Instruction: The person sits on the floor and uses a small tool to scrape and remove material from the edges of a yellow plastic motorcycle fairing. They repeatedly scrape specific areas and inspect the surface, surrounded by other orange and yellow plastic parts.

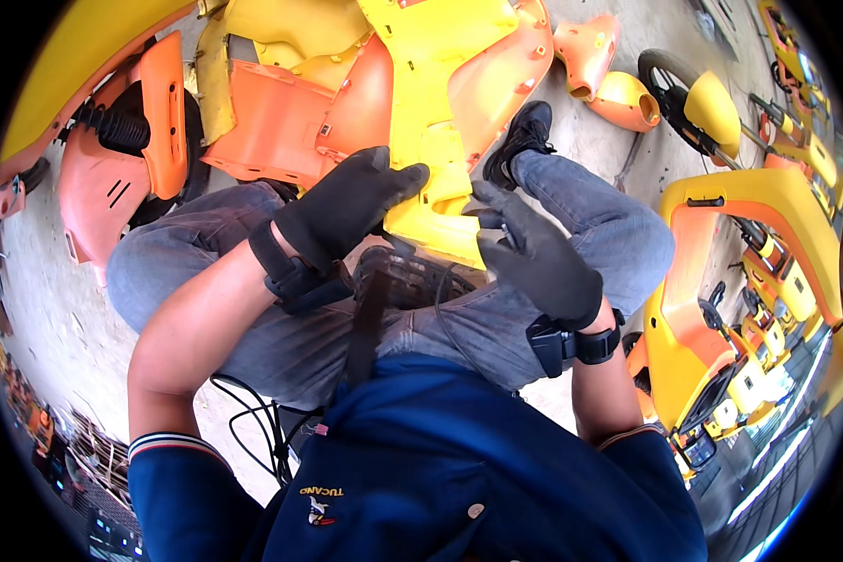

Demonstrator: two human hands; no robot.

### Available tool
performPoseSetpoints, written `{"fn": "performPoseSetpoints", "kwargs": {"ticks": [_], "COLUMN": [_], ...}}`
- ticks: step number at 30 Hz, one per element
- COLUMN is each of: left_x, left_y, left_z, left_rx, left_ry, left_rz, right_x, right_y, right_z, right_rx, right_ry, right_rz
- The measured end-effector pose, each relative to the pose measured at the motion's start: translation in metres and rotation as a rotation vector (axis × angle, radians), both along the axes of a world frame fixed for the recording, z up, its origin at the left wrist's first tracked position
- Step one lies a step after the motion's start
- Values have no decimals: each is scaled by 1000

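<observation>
A long yellow plastic body panel (426, 98) stretches away from between my knees, its narrow near end lying at my hands. My left hand (351, 206), in a black glove, grips that end from the left, with the thumb on top. From the right, my black-gloved right hand (543, 258) reaches the panel's edge. Its fingers are curled, with the fingertips at the moulded recess; whatever is between them is too small to make out. Behind and beside the yellow panel lie orange panels (267, 122).
An orange fender with a black wheel (197, 140) stands at the left. Orange shells (623, 101) lie at the far right, near another wheel (670, 89). A yellow-orange frame-shaped panel (670, 281) stands beside my right knee. Black cables (262, 426) hang by my left hip.
</observation>
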State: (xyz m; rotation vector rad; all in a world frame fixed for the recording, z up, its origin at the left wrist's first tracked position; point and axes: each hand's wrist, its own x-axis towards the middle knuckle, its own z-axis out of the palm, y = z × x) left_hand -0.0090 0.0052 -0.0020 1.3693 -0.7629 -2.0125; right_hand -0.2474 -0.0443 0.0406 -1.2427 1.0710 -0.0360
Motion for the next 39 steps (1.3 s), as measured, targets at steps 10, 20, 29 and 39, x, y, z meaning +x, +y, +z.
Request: {"fn": "performPoseSetpoints", "kwargs": {"ticks": [10,20,29,39], "left_x": [6,62,70,78], "left_y": [3,-8,32,35], "left_z": [44,46,32,17], "left_rx": [-2,-385,-199,-863], "left_ry": [105,-420,-78,-815], "left_rz": [66,-243,332,-61], "right_x": [21,80,122,121], "right_y": [-43,-31,-39,-45], "right_z": [-40,-39,-71,-88], "right_rx": [369,787,775,544], "right_ry": [-330,-356,-404,-219], "right_rz": [-120,-478,-557,-272]}}
